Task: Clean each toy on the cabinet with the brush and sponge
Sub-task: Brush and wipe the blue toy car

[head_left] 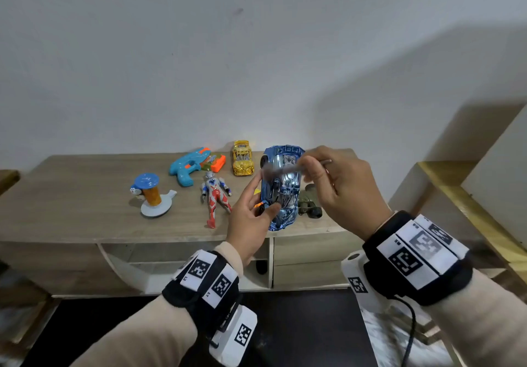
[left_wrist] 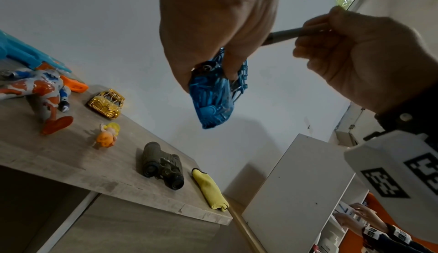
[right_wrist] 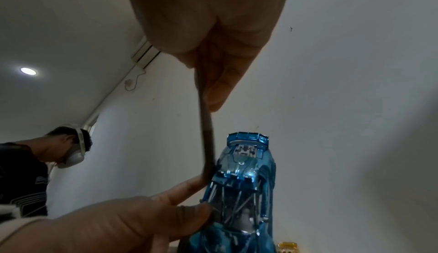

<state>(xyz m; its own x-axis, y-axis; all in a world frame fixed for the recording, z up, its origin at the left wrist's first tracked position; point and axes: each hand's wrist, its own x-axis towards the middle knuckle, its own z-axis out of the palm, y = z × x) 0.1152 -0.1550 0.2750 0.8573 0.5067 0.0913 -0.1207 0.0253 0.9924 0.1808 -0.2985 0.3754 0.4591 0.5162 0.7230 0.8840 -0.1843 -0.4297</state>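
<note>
Fingers of your left hand (head_left: 251, 215) grip the blue toy car (head_left: 282, 187) above the cabinet (head_left: 85, 195); your right hand (head_left: 339, 187) pinches the brush (head_left: 285, 169) against its roof.

The left hand (left_wrist: 213, 25) grips a shiny blue plastic toy car (left_wrist: 214, 96) above the grey wooden cabinet top (left_wrist: 71, 163); the right hand (left_wrist: 365, 56) pinches a thin grey brush handle (left_wrist: 284, 35) (its bristle end hidden). Olive toy binoculars (left_wrist: 163, 165) lie beside a rolled yellow sponge cloth (left_wrist: 209, 189).
</note>
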